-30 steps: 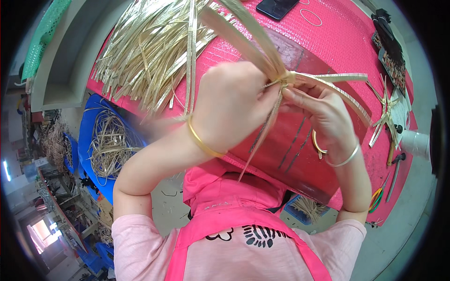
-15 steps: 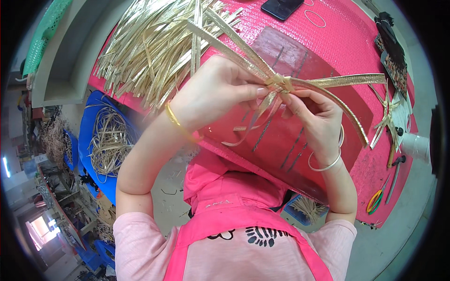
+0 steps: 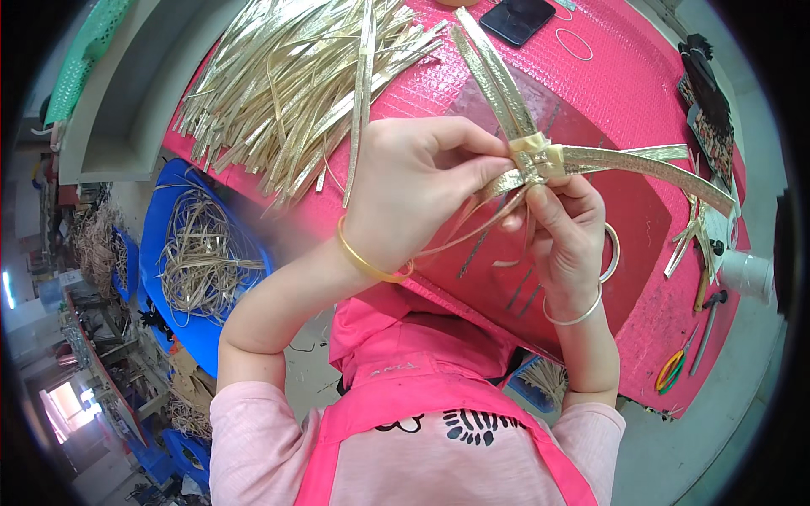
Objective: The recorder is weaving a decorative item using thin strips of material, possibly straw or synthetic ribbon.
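Note:
Between my hands, above the red board (image 3: 591, 261), is a small knot woven from gold strips (image 3: 535, 162). Long strip ends stick out of it toward the far side and the right, while thinner ends curl down toward me. My left hand (image 3: 422, 173) pinches the knot's left side between thumb and fingers. From below and the right, my right hand (image 3: 567, 232) grips its lower edge, thumb on the near face. A large heap of loose gold strips (image 3: 278, 93) lies to the left of the board.
A phone (image 3: 517, 18) lies at the far edge of the pink table cover (image 3: 422, 84). On the right are another gold strip piece (image 3: 693, 228), a white spool (image 3: 747, 271) and scissors with coloured handles (image 3: 672, 369). A blue bin (image 3: 160, 244) of strips stands at left.
The knot has moved right and turned, so its woven face shows more squarely. Its far strips now point more steeply away. My left hand has shifted right with it.

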A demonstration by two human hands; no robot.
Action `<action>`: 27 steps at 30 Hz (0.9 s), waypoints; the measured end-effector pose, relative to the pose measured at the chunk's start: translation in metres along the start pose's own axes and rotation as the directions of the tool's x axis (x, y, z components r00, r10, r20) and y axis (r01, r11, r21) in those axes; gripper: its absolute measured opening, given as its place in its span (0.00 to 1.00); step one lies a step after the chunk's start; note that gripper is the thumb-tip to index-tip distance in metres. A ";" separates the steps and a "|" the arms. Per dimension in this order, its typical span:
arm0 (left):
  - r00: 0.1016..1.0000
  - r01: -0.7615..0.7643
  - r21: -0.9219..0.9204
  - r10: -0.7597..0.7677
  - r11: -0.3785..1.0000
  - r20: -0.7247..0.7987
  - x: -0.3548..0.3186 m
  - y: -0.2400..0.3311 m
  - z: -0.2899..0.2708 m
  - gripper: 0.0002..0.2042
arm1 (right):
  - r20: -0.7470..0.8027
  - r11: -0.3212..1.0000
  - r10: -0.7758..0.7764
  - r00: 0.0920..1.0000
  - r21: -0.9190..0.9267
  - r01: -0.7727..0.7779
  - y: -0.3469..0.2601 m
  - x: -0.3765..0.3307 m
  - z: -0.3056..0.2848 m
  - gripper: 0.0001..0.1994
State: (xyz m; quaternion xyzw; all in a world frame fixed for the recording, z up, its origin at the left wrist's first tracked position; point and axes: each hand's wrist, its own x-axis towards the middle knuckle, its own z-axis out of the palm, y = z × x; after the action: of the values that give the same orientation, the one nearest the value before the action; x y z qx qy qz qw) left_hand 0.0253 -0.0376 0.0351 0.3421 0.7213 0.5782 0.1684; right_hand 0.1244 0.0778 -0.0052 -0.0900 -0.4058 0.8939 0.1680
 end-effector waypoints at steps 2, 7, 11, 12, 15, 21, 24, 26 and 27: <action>0.991 0.131 -0.108 -0.127 0.985 0.040 0.000 0.005 -0.004 0.04 | -0.008 0.993 -0.054 0.999 -0.107 0.053 -0.003 -0.001 0.004 0.05; 0.935 0.340 -0.302 -0.285 0.891 0.213 -0.001 0.018 -0.008 0.04 | -0.049 0.947 -0.098 0.994 -0.310 0.078 -0.007 0.002 0.006 0.05; 0.946 -0.311 0.344 0.325 0.886 0.020 0.000 -0.008 0.001 0.04 | -0.059 0.910 -0.131 0.990 -0.403 0.097 -0.007 0.006 0.004 0.05; 0.946 -0.311 0.339 0.323 0.888 0.022 0.003 -0.009 0.002 0.04 | 0.067 0.625 -0.338 0.939 -0.729 0.277 -0.008 0.007 0.000 0.05; 0.970 0.157 0.130 -0.177 0.979 0.166 0.010 0.010 0.000 0.06 | 0.392 0.021 -0.525 0.756 -0.881 0.472 -0.011 0.011 -0.004 0.05; 0.890 0.449 -0.436 -0.349 0.780 0.293 0.013 -0.007 0.002 0.08 | -0.077 0.743 -0.324 0.943 -0.638 0.203 -0.002 0.009 0.003 0.04; 0.968 0.252 -0.357 -0.230 0.900 0.103 0.009 -0.011 0.014 0.07 | -0.141 0.777 -0.169 0.975 -0.628 0.044 -0.013 0.002 0.002 0.05; 0.981 0.194 -0.357 -0.181 0.914 0.069 0.007 -0.014 0.019 0.06 | -0.123 0.792 -0.129 0.984 -0.610 0.028 -0.015 0.004 0.002 0.06; 0.991 0.131 -0.315 -0.126 0.940 0.036 0.008 -0.017 0.022 0.06 | -0.108 0.805 -0.099 0.989 -0.593 0.016 -0.016 0.006 0.002 0.06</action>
State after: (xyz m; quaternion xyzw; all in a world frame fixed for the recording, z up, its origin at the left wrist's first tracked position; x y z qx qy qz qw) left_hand 0.0286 -0.0184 0.0145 0.2672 0.6386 0.6716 0.2640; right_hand 0.1221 0.0879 0.0079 -0.1849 -0.6539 0.7097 0.1856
